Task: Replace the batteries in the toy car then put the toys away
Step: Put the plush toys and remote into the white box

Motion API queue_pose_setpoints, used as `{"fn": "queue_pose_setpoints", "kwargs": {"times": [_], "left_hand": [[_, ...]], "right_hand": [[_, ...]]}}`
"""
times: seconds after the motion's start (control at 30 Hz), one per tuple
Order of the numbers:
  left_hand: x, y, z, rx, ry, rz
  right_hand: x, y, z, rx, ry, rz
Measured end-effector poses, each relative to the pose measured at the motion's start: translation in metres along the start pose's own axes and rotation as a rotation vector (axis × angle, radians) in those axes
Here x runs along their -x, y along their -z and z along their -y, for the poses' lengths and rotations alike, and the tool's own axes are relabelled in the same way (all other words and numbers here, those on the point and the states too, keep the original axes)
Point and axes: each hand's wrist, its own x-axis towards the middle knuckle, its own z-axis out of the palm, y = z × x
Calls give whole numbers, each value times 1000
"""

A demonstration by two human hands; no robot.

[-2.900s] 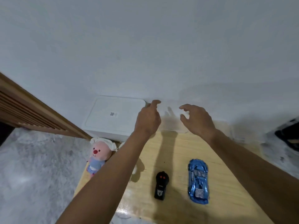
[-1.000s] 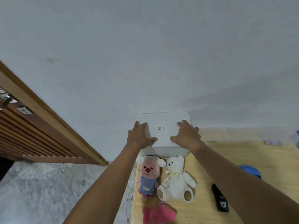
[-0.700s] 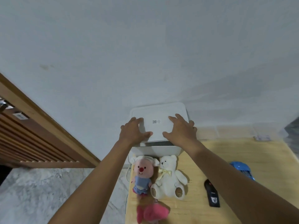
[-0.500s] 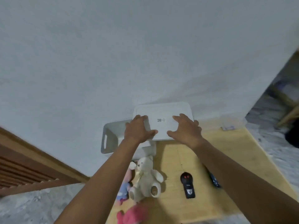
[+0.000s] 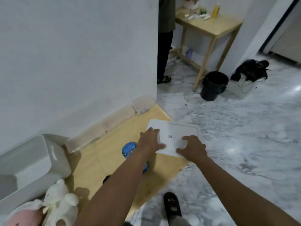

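Note:
Both my hands hold the white box lid over the right end of the low wooden table. My left hand grips its left edge and my right hand grips its near edge. The white storage box stands uncovered at the table's left end by the wall. The blue toy car lies on the table, partly hidden under my left forearm. A dark bit of the remote shows beside that arm. A white teddy bear and a pink plush lie at the lower left.
Clear plastic containers line the wall behind the table. A marble floor spreads to the right, with a black bin, a wooden side table and dark cables. A person's legs stand past the wall corner. My sandalled foot is below.
The lid has come off the box and travelled right across the table in both hands. My view has swung right, showing the room beyond the wall.

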Motion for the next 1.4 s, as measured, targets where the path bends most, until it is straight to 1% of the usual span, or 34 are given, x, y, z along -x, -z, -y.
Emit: {"fn": "queue_pose_setpoints", "kwargs": {"times": [0.13,0.27,0.4,0.5,0.6,0.7,0.83,0.93,1.03,1.1,1.13,1.2,1.3,1.4], "left_hand": [[-18,-31,0,24,7,44],[-19,-47,12,76,28,45],[-13,-46,18,104,28,31],[-4,-24,24,135,30,-19],[19,16,45,193,65,-108],[62,56,86,226,138,-241],[141,86,159,255,303,-384],[209,86,215,313,468,-449],[269,72,257,355,608,-542],[297,62,274,387,660,-633],[309,57,283,399,690,-651],[325,43,300,416,752,-596],[334,11,327,423,809,-440],[333,-18,345,453,813,-285]], "right_hand": [[-12,-19,-35,-27,1,17],[-15,-35,-46,6,42,41],[-10,-35,-41,144,22,43],[-9,-23,-23,243,46,-28],[-10,-10,17,326,195,-108],[0,-12,84,303,397,-77],[38,-51,179,303,643,51],[82,-97,234,326,795,150],[129,-147,271,316,868,274],[153,-181,281,293,883,353],[163,-200,285,295,882,378],[178,-236,288,332,851,407],[189,-278,283,381,779,420],[190,-306,274,384,705,447]]}}
